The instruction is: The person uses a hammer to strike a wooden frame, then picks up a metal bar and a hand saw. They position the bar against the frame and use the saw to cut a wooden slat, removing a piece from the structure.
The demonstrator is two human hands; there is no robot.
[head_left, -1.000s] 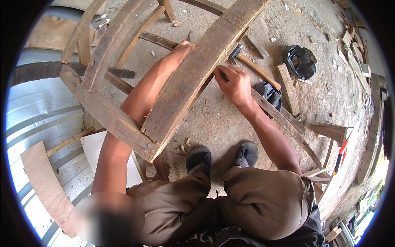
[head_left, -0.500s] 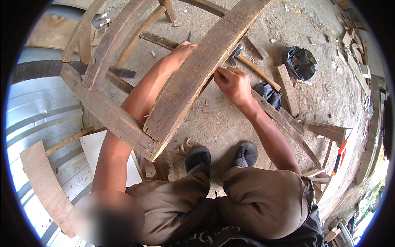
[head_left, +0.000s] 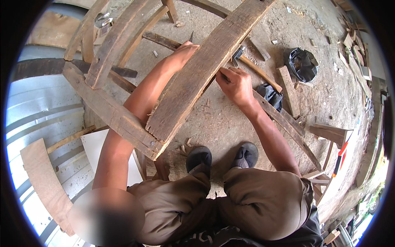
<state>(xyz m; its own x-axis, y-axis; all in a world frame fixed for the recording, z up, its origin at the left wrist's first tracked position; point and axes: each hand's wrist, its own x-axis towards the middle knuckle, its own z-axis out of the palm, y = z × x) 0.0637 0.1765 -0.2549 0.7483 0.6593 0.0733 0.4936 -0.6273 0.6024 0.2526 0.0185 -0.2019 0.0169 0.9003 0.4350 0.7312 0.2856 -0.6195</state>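
A long, worn wooden plank (head_left: 210, 66) slants across the middle, joined at its near end to a wooden frame rail (head_left: 111, 111). At the plank's left edge, my left hand (head_left: 184, 57) is closed; a thin dark point (head_left: 191, 36) sticks up just beyond its fingers. What those fingers grip is mostly hidden behind the plank. On the plank's other side my right hand (head_left: 235, 83) is curled round something dark, of which only a small part shows. A hammer (head_left: 263, 75) with a wooden handle lies on the ground to the right of the plank.
Chair-like wooden frame parts (head_left: 119, 37) stand at the far left beside corrugated metal sheets (head_left: 41, 99). A black bag-lined bucket (head_left: 301, 65), a loose board (head_left: 289, 90) and a red-and-black handled tool (head_left: 340, 156) are on the right. Wood chips lie near my shoes (head_left: 199, 159).
The scene sits slightly farther right in the picture. Both hands keep nearly the same places on either side of the plank, with their fingers still closed.
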